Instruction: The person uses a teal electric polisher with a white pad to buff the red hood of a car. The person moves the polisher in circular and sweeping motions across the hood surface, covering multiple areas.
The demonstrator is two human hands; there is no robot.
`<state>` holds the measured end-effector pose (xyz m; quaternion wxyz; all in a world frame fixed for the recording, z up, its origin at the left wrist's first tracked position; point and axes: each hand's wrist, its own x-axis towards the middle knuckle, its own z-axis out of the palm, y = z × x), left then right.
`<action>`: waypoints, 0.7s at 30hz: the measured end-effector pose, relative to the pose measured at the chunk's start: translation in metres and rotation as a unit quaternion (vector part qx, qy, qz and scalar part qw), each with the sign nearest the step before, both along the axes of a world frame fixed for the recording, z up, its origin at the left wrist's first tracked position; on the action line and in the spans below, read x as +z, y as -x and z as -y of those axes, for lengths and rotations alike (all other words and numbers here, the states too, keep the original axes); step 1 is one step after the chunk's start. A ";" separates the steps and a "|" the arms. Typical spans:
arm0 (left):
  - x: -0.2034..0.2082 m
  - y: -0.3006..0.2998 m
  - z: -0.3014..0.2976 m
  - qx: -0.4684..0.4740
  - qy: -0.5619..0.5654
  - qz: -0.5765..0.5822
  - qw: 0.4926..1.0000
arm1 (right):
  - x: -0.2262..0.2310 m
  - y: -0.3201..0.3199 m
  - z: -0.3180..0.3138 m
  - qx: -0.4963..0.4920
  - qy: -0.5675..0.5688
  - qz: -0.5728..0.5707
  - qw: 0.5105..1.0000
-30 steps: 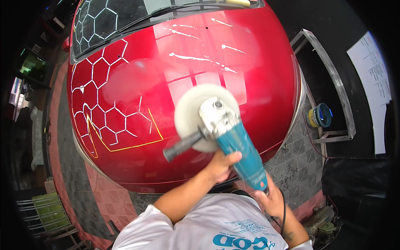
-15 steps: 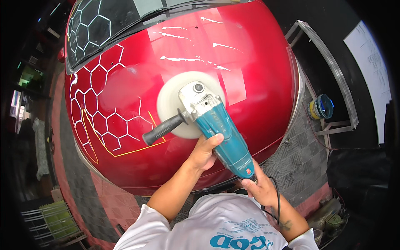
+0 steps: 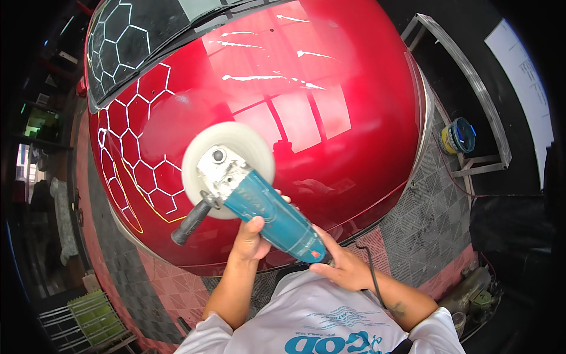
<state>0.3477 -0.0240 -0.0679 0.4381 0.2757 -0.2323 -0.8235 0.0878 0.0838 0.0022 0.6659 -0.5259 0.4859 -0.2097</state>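
A teal car polisher (image 3: 274, 221) with a round white pad (image 3: 253, 147) lies over the glossy red car hood (image 3: 365, 141). My left hand (image 3: 252, 239) is closed around the middle of its body, thumb on top. The rear end, where the black cord (image 3: 372, 274) leaves, is gripped in my right hand (image 3: 342, 264). The black side handle (image 3: 191, 223) points toward the lower left, with no hand on it. White streaks of polish (image 3: 253, 78) lie farther up the hood. White and yellow hexagon line patterns (image 3: 140, 127) run down its left side.
Beyond the hood is the windshield with its wiper (image 3: 177, 41). To the right stand a metal frame (image 3: 480, 76) and a blue bucket (image 3: 457, 137). Grey and red tiles (image 3: 421, 236) cover the floor. A green-topped rack (image 3: 97, 315) is at the lower left.
Both my hands have swung the polisher left and slightly down across the hood. The pad now covers part of the hexagon lines and bares the hood where it was.
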 end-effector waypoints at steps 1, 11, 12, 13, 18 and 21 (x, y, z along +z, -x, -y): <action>0.001 -0.010 0.003 0.004 0.004 -0.024 1.000 | -0.003 -0.010 0.006 0.007 0.014 -0.007 1.000; -0.009 -0.015 0.047 -0.030 0.055 -0.096 0.993 | -0.008 -0.035 0.025 -0.049 0.087 -0.095 0.990; -0.007 0.003 0.046 -0.059 0.043 -0.081 0.994 | -0.007 -0.022 0.013 -0.073 0.063 -0.105 0.990; -0.007 0.027 0.043 -0.091 0.032 -0.069 0.993 | -0.022 -0.007 -0.008 -0.114 0.100 -0.107 0.983; -0.025 0.166 0.016 -0.170 0.042 -0.051 0.983 | -0.059 0.076 -0.093 -0.333 -0.005 -0.064 0.941; -0.023 0.202 0.023 -0.209 0.040 -0.030 0.977 | -0.051 0.098 -0.093 -0.315 0.027 -0.096 0.944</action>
